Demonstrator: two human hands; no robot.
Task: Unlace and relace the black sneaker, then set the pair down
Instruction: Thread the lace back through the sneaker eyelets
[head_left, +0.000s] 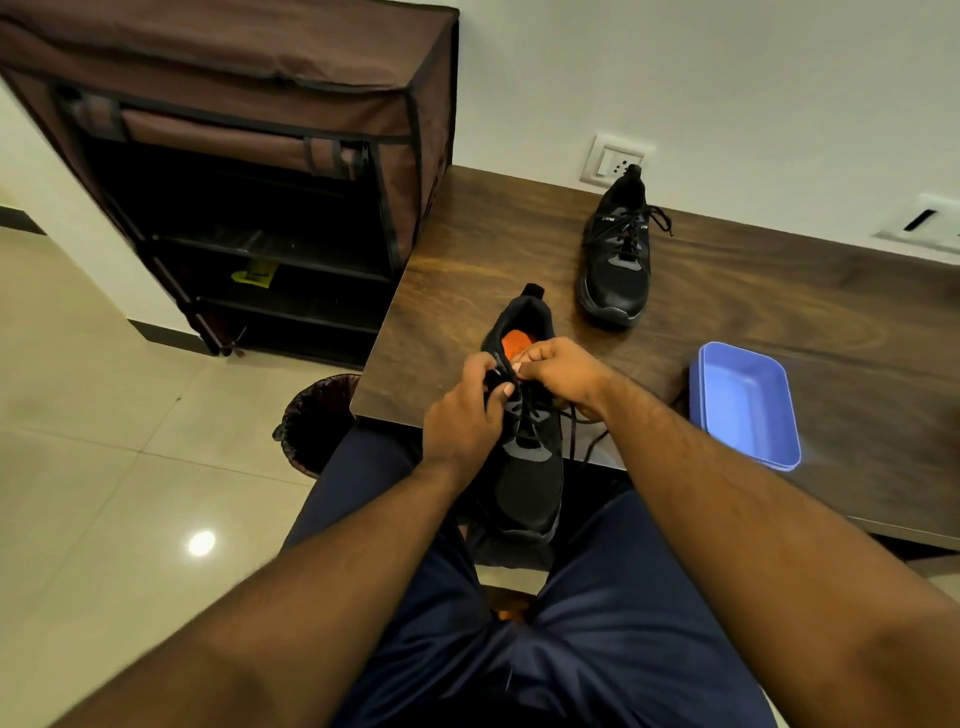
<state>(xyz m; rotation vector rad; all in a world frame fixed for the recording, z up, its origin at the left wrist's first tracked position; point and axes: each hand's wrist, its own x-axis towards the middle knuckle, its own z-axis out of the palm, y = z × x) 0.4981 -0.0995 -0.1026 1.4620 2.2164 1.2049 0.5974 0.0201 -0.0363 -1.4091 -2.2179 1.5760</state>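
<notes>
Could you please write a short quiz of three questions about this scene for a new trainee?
1. True or false: the second sneaker stands on the table.
2. What colour is the tray? A red, B blue, C green.
3. Which hands work at the laces of the held sneaker?

Key: 1 true. 2 B. 3 both, the left hand and the right hand.
</notes>
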